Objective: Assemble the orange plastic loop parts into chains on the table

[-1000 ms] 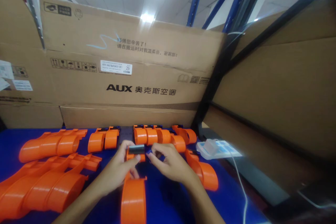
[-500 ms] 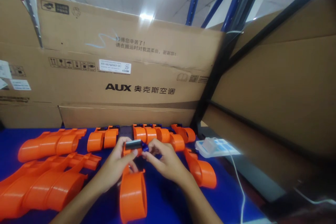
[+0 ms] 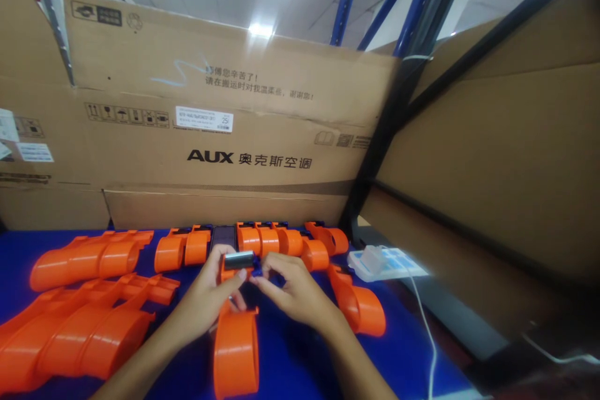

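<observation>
Cardboard boxes (image 3: pixel 210 137) wall the blue worktop (image 3: pixel 300 356), where near its middle left hand (image 3: pixel 213 297) pinches the orange part (image 3: pixel 234 350) with its grey roller (image 3: pixel 238 259), and right hand (image 3: pixel 293 290) should press the small blue piece (image 3: pixel 257 270) straight, both grips steady.

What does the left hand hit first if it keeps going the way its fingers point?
The left hand points up and away, toward the table's back. First in line is probably the dark flat device between the orange parts, then the AUX cardboard box. Depth is unclear; it already holds the orange part.
</observation>
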`<state>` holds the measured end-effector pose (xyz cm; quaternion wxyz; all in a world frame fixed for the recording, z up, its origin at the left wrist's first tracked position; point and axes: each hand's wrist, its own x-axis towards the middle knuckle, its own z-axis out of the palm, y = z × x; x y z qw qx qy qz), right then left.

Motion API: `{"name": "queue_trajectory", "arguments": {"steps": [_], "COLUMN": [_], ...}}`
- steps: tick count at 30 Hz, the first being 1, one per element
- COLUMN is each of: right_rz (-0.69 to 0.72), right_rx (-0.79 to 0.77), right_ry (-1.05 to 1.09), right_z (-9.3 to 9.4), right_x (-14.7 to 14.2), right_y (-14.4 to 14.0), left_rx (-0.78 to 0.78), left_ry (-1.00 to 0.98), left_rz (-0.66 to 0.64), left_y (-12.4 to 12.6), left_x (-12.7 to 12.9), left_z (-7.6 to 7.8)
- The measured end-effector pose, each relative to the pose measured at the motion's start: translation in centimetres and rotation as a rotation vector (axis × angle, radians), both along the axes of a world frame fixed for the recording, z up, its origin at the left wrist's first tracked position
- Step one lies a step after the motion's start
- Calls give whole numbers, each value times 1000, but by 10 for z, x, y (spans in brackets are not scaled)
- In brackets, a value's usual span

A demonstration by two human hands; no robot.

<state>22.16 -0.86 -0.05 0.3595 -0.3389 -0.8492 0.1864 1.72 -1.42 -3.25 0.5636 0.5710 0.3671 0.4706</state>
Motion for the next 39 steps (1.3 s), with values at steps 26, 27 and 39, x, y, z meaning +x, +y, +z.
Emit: {"name": "queue_trajectory", "arguments": {"steps": [26,27,39], "right_rz": [73,73,162], "right_rx": [-15,-18,-402], "right_ry": [-160,-156,370], "right_z": [8,8,5], "right_x": [8,8,3], "right_y": [-5,-5,-3], "left_rx": [-19,-19,-62], "left_ry": [172,169,-209], "left_rz": [-132,-129,-110], "left_y": [-11,-10,-12], "left_x": [2,2,5], "left_z": [-9,-8,7]}}
